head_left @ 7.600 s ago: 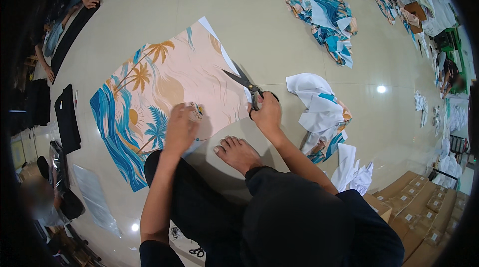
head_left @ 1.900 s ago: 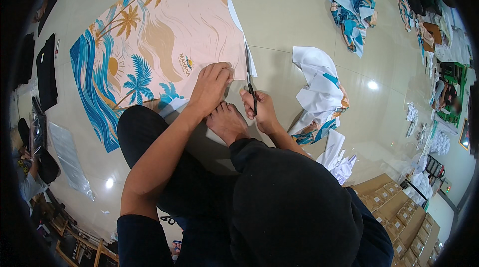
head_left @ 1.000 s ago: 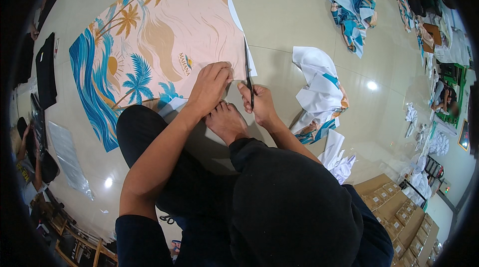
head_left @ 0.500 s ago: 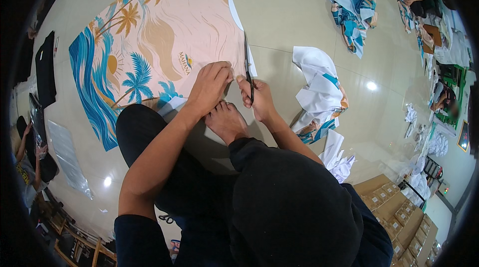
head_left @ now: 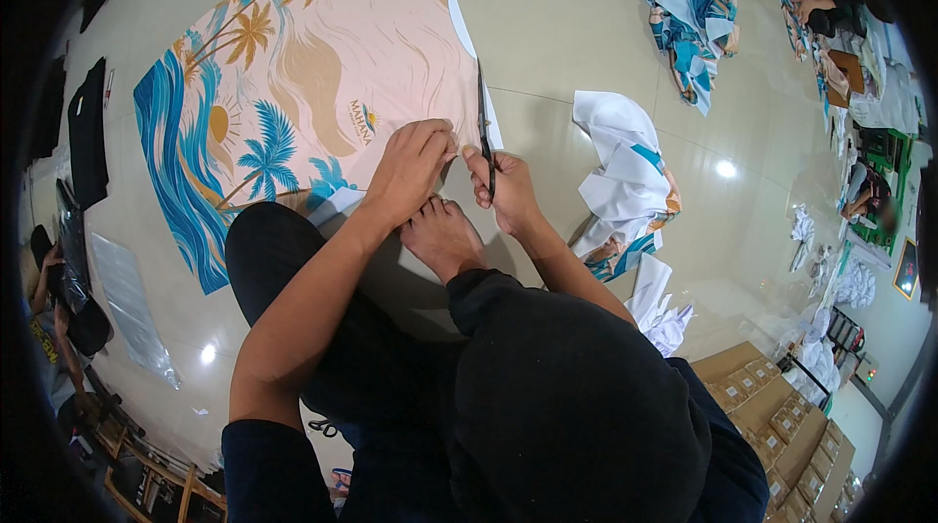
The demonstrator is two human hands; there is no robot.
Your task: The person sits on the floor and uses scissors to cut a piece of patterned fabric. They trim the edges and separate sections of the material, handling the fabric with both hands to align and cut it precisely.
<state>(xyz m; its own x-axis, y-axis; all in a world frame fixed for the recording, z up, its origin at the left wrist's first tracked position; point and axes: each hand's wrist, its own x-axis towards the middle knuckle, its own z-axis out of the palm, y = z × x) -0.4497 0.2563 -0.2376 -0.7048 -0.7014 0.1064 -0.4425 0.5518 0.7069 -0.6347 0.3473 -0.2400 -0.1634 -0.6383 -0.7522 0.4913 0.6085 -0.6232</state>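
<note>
A large piece of printed fabric (head_left: 313, 64), pink with blue waves and palm trees, lies spread on the floor in front of me. At its near right corner my left hand (head_left: 418, 163) pinches the cloth edge, fingers bent together. My right hand (head_left: 504, 189) grips the handles of black scissors (head_left: 485, 122). Their long blades point away from me along the fabric's right edge, beside a narrow white strip (head_left: 492, 117). My bare foot (head_left: 442, 238) rests just below my left hand.
Crumpled white and printed cloth (head_left: 625, 171) lies to the right, with another printed heap (head_left: 686, 20) farther off. Brown boxes (head_left: 772, 425) stand at lower right. A clear plastic sheet (head_left: 132, 308) and black cloth (head_left: 88, 132) lie at left. Other people sit at both sides.
My hands, the scissors and the fabric hold almost the same place. The view has shifted very slightly. At the left, the other person's hands have moved a little.
</note>
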